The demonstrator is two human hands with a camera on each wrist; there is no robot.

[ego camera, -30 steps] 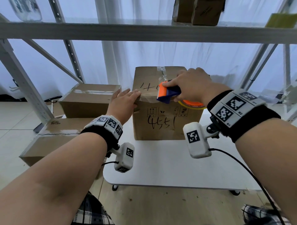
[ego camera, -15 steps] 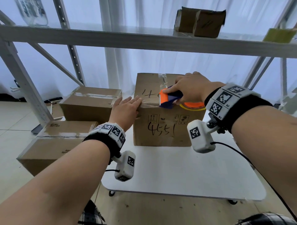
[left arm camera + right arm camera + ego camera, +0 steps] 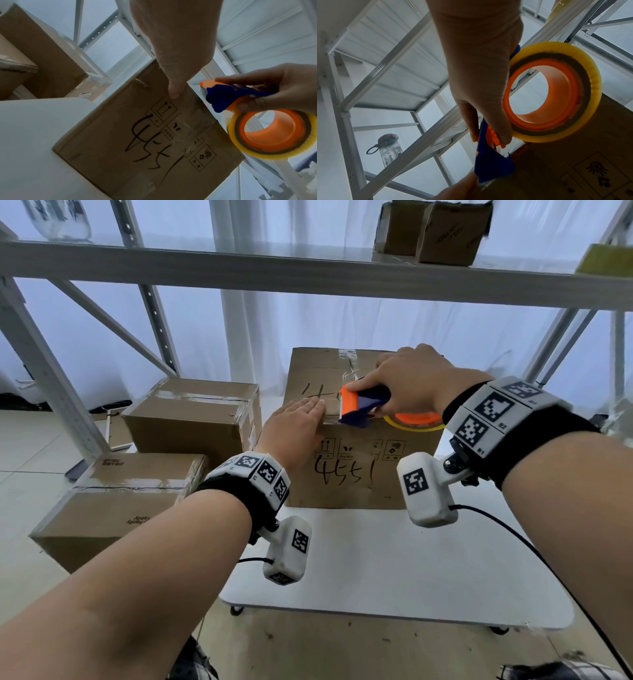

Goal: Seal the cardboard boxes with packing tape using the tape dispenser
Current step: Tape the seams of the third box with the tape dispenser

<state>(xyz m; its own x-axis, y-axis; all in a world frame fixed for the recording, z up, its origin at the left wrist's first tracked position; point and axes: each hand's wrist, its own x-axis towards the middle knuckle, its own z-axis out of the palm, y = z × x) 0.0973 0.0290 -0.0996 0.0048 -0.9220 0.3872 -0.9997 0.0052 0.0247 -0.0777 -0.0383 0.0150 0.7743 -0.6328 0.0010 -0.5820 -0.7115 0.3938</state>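
A cardboard box [image 3: 356, 474] marked "4551" stands on the white table [image 3: 394, 570]. My right hand [image 3: 407, 381] grips the orange and blue tape dispenser [image 3: 359, 405] at the box's top front edge, the yellowish tape roll [image 3: 416, 419] hanging beside the front face. The same dispenser [image 3: 226, 97] and roll [image 3: 272, 134] show in the left wrist view, and the roll [image 3: 556, 92] fills the right wrist view. My left hand [image 3: 294, 426] lies flat on the box's top left front edge, fingers straight, thumb [image 3: 173, 88] down the front face.
Two taped cardboard boxes [image 3: 191, 419] [image 3: 116, 501] sit to the left on the floor by a metal shelf frame [image 3: 41, 364]. A shelf beam [image 3: 308, 272] crosses overhead with small boxes [image 3: 435, 231] on it. A water bottle [image 3: 388, 148] stands on a shelf.
The right hand has drawn the dispenser leftward along the box's top front edge, closer to the left hand. The left hand stays pressed on the box.
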